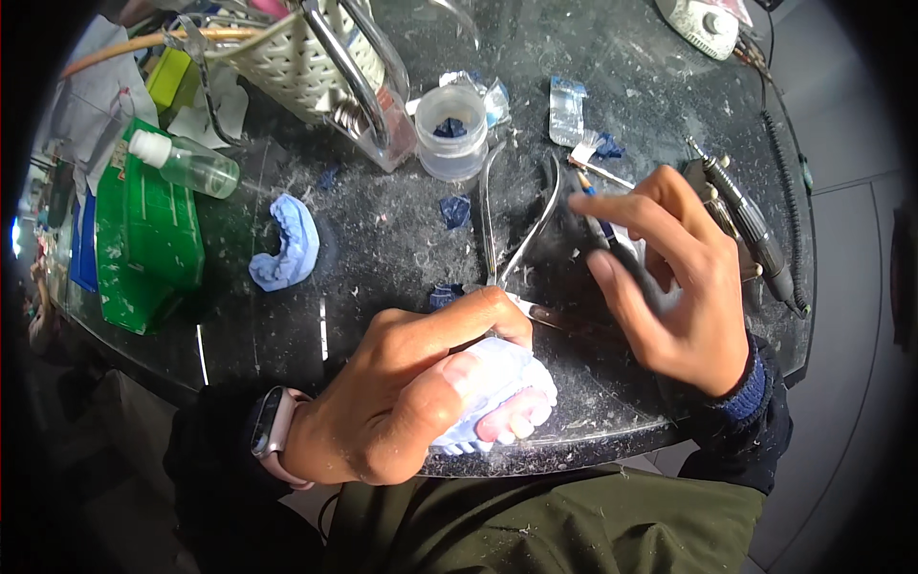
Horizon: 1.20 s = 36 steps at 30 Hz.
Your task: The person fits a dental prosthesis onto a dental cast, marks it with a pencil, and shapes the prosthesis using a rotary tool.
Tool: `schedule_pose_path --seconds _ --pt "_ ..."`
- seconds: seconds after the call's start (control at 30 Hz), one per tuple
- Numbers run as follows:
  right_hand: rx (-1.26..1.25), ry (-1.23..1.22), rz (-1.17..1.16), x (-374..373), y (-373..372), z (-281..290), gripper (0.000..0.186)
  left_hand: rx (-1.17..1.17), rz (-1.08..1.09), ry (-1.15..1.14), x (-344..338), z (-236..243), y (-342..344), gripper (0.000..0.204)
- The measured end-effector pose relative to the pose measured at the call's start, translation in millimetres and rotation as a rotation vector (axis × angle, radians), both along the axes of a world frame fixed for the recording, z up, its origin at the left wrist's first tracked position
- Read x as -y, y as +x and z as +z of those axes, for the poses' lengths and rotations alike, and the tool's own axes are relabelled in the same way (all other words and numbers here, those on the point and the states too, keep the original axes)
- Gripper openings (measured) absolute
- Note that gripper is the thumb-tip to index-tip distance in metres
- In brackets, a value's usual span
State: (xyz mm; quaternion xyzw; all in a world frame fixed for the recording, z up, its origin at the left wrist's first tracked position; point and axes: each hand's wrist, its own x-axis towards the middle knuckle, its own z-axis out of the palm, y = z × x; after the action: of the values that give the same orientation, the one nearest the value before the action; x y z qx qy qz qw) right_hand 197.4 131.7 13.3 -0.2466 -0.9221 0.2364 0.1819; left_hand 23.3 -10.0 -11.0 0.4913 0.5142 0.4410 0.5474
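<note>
My left hand [402, 392] is wrapped round a pale blue-white dental model [492, 383], near the table's front edge. On the side of the model toward me sits a pink piece with whitish teeth [507, 418]. My right hand [684, 287] hovers to the right with thumb and forefinger apart. Close to its fingertips lies a dark pencil-like tool [598, 222] with a pale pointed end, partly hidden by the hand. Metal pliers [491, 220] lie with handles spread, beyond the model. A knife-like tool [550, 316] shows between the two hands.
A blue dental cast [301, 239] lies at left, beside a green container [143, 239] and a clear bottle [206, 167]. Farther back stand a tub [452, 153] and a white basket [296, 67]. A corded handpiece [751, 225] rests at right. Dark blue scraps [455, 211] lie about.
</note>
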Motion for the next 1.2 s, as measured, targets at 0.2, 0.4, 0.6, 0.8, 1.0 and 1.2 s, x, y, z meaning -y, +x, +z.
schedule_pose_path --seconds 0.2,0.4,0.6,0.8,1.0,1.2 --pt "-0.353 0.045 0.475 24 1 -16 0.019 0.007 -0.107 0.077 -4 6 2 0.032" --pt "-0.377 -0.038 0.539 19 6 -14 0.027 -0.028 -0.307 0.067 -5 5 -3 0.045" --pt "-0.328 0.007 0.556 20 13 -13 0.025 -0.211 -0.374 0.071 -3 7 7 0.061" --pt "-0.331 0.086 0.552 22 8 -14 0.016 -0.261 -0.199 0.037 6 3 16 0.058" --pt "-0.32 0.07 0.569 22 8 -20 0.017 -0.146 -0.153 0.022 8 -3 21 0.056" --pt "-0.315 0.115 0.547 21 7 -23 0.018 -0.097 -0.128 -0.03 10 -5 20 0.058"
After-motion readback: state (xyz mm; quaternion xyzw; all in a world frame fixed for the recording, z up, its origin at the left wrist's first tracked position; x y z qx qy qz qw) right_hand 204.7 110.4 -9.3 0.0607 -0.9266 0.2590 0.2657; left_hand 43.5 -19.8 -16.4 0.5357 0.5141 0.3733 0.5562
